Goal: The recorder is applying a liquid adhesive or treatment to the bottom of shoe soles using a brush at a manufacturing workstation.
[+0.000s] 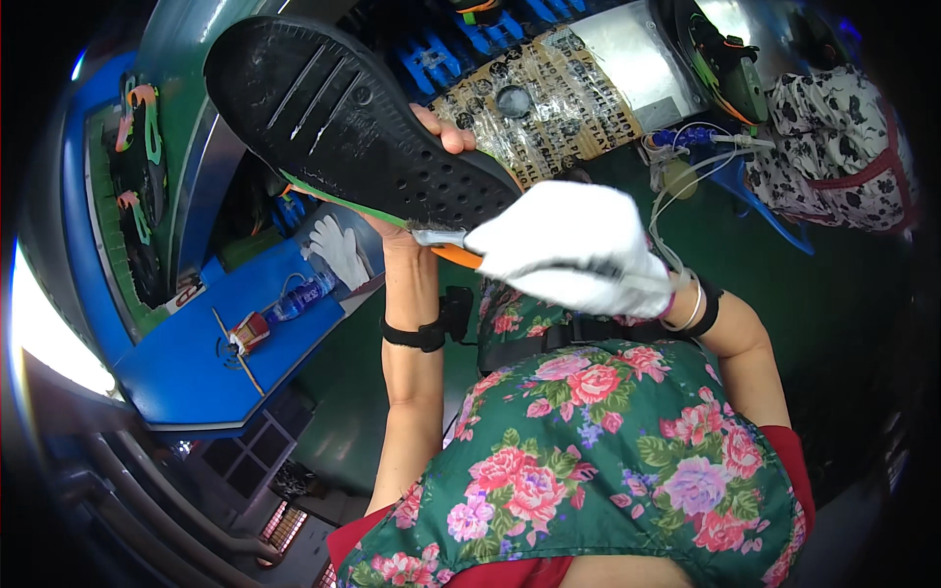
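My bare left hand (446,129) grips a large black shoe sole (323,127) with a green edge; its fingers curl round the far side. Long slots mark the sole's wide end, and rows of round holes the narrower part. My right hand (573,250), in a white glove, is closed round a flat brush (439,238) with a metal ferrule. The bristles meet the near edge of the sole beside the holes. An orange strip shows just below the ferrule; I cannot tell what it belongs to. The glove covers the brush handle.
To the left, a blue table (186,367) bears a plastic bottle (302,297), a white glove (338,250) and a small red container (249,333). More shoe parts (142,186) lie far left. Ahead stands a tape-covered surface (549,93), with a shoe (720,64) and patterned cloth (833,137) to the right.
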`<state>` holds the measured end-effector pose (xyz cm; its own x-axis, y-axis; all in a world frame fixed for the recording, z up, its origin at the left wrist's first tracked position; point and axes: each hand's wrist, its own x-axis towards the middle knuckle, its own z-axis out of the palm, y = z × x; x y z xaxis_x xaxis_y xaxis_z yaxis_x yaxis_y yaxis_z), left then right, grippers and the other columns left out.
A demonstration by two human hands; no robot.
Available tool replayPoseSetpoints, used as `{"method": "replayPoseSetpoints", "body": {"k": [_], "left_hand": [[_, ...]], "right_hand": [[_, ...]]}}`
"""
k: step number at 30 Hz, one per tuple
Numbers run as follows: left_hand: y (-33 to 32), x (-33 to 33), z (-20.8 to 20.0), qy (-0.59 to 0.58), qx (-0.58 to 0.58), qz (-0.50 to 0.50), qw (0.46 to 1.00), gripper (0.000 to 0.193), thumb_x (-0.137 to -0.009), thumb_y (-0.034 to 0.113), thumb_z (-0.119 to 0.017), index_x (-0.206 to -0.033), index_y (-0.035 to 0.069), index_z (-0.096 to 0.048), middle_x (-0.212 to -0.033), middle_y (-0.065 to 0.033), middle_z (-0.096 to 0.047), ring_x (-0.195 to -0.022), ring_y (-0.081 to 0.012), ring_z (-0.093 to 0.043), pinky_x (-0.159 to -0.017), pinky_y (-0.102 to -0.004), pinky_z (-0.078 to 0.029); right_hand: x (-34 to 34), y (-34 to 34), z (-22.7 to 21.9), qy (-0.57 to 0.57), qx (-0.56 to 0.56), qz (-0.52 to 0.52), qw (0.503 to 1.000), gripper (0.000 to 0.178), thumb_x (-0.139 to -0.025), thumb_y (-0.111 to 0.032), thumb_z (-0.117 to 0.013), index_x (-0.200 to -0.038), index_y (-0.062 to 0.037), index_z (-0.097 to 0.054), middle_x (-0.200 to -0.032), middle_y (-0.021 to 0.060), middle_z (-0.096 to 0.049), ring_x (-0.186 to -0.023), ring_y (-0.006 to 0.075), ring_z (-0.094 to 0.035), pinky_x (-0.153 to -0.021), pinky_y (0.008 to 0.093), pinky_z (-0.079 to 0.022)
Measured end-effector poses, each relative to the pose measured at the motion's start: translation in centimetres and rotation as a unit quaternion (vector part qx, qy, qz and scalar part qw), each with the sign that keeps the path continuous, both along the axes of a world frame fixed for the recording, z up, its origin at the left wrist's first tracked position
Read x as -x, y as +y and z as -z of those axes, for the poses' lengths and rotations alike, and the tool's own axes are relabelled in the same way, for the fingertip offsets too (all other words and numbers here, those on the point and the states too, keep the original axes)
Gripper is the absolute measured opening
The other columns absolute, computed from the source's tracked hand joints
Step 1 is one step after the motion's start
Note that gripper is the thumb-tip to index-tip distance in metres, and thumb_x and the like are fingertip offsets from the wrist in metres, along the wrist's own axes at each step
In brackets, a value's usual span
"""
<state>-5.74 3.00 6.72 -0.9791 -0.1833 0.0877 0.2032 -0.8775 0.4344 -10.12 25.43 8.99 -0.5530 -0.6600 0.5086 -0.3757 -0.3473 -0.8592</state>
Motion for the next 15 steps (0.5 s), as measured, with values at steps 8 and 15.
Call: {"method": "replayPoseSetpoints", "body": {"k": [8,15], "left_hand": [[-0.8,0.3,0.1,-0.003,0.089,-0.021,0.996,0.077,-0.103,0.065,-0.062,-0.122,-0.009,-0.064,-0.106,-0.0184,-0.069,-0.104,-0.0340,-0.072,-0.100,-0.0510,-0.058],[-1.5,1.0,-0.1,0.012,0.108,-0.009,0.994,0.068,-0.105,0.058,-0.062,-0.119,-0.009,-0.066,-0.106,-0.0171,-0.068,-0.100,-0.0340,-0.073,-0.100,-0.0515,-0.057]], "right_hand": [[0.6,0.4,0.2,-0.015,-0.010,0.021,1.000,0.021,-0.087,-0.004,-0.088,-0.107,-0.0091,-0.086,-0.109,0.0088,-0.085,-0.097,0.0245,-0.081,-0.086,0.0368,-0.063],[0.8,0.3,0.3,0.006,-0.007,0.023,1.000,0.024,-0.086,-0.003,-0.085,-0.109,-0.0096,-0.086,-0.112,0.0093,-0.084,-0.099,0.0261,-0.080,-0.085,0.0374,-0.064]]}}
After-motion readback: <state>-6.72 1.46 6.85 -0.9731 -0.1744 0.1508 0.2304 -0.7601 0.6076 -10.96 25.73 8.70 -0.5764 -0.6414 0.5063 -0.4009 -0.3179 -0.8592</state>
